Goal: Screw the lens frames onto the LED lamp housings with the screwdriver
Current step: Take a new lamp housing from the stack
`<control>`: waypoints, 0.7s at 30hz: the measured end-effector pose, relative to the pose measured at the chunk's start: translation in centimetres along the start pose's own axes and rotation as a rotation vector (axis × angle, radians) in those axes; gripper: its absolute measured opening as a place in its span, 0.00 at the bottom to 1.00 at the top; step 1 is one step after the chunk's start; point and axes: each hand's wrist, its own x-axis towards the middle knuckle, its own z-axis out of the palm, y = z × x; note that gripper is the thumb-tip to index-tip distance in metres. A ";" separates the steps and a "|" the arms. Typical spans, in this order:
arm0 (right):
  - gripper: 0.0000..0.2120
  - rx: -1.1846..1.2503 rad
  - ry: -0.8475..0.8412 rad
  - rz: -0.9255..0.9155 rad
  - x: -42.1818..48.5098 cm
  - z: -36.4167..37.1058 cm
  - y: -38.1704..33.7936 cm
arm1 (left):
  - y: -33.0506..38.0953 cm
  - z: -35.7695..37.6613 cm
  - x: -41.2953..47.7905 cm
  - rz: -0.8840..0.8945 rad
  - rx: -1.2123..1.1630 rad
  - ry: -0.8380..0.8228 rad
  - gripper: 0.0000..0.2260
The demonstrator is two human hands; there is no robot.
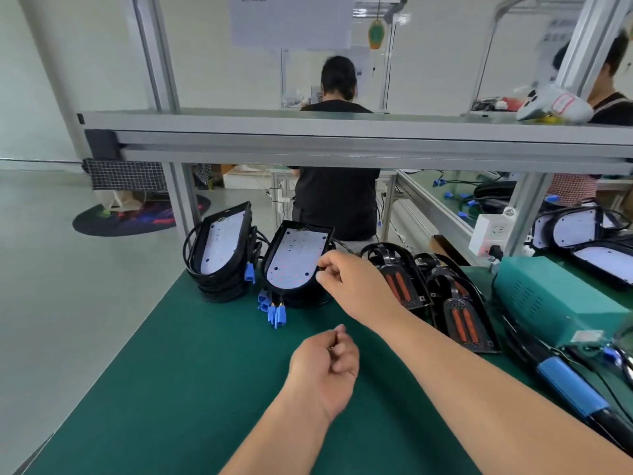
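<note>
- My right hand (346, 279) is stretched forward, thumb and fingers pinching the right rim of the top lamp housing (294, 262).
- My left hand (325, 358) hovers at 6 o'clock from it, curled like a fist; I cannot tell whether it holds anything.
- That housing tops a stack on the green surface (171, 389); a second stack (219, 248) stands at 9 o'clock.
- Lens frames (459, 320) lean at 3 o'clock.
- The screwdriver (568, 389) lies at 4 o'clock, beside a green box (555, 296).

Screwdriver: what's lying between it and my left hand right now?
In the head view, the right forearm crosses the mat between the left hand and the screwdriver, while the right hand pinches a housing; otherwise that stretch is bare.
</note>
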 end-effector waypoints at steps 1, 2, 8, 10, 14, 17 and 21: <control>0.13 -0.014 -0.010 0.011 0.6 0.2 0.0 | -0.3 0.0 0.0 -0.009 0.035 0.001 0.08; 0.14 -0.039 -0.022 0.021 1.0 0.5 0.1 | -0.3 -0.1 0.1 -0.011 0.071 0.007 0.09; 0.11 -0.018 -0.005 0.093 3.6 1.8 0.9 | 0.5 -0.6 0.5 0.044 0.191 0.060 0.09; 0.08 0.009 0.000 0.106 4.0 1.9 1.0 | 0.5 -0.5 0.7 0.056 0.177 0.076 0.10; 0.04 0.037 0.011 0.128 4.3 2.2 0.9 | 0.5 -0.5 1.1 0.055 0.119 0.084 0.10; 0.05 0.086 0.085 0.107 3.3 2.0 0.8 | 0.5 -0.7 0.9 0.051 0.161 0.047 0.08; 0.06 0.210 0.187 0.068 0.9 1.1 0.0 | 0.5 -0.6 0.5 0.090 0.266 0.034 0.07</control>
